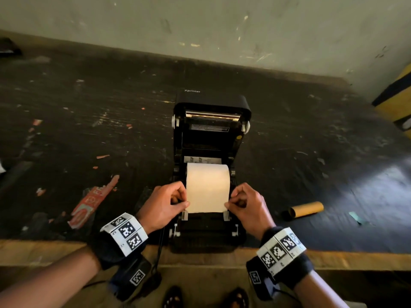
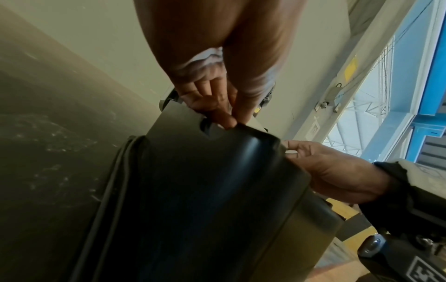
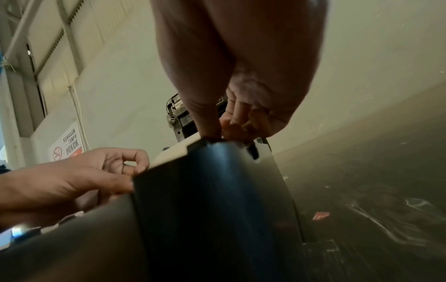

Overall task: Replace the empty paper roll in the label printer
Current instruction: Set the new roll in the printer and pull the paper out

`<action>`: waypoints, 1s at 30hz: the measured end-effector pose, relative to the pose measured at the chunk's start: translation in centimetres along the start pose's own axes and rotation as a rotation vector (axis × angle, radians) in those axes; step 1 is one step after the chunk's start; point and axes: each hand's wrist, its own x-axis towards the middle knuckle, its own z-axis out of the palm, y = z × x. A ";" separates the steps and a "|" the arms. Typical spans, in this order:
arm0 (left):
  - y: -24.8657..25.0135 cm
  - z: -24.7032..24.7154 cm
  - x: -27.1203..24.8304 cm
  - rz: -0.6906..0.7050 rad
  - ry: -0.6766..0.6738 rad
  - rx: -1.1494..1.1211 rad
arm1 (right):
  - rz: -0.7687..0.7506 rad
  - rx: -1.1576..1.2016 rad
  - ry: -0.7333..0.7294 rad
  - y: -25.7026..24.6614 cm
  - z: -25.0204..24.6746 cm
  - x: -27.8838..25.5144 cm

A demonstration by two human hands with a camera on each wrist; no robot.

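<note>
A black label printer (image 1: 211,232) stands on the dark table with its lid (image 1: 213,103) swung up and back. A fresh white paper roll (image 1: 208,174) sits in the bay, and its loose strip (image 1: 206,198) is drawn toward me over the front guides. My left hand (image 1: 175,202) pinches the strip's left edge between thumb and forefinger. My right hand (image 1: 233,202) pinches the right edge in the same way. In the left wrist view the left hand (image 2: 224,114) meets the printer's front edge (image 2: 217,171). The right wrist view has the right hand (image 3: 224,131) at the printer (image 3: 217,190).
The empty brown cardboard core (image 1: 305,209) lies on the table right of the printer. A torn red-and-white wrapper (image 1: 93,203) lies to the left. A wall (image 1: 200,25) rises behind the table. The table's wooden front edge (image 1: 333,258) runs just behind my wrists.
</note>
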 end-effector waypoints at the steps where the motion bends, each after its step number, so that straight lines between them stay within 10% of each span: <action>1: 0.1 0.0 0.0 -0.002 -0.007 0.002 | 0.001 0.001 0.002 0.1 0.0 0.0; 30: 0.2 -1.0 0.9 -0.039 -0.152 0.047 | 0.103 0.071 -0.051 -0.4 -0.2 0.5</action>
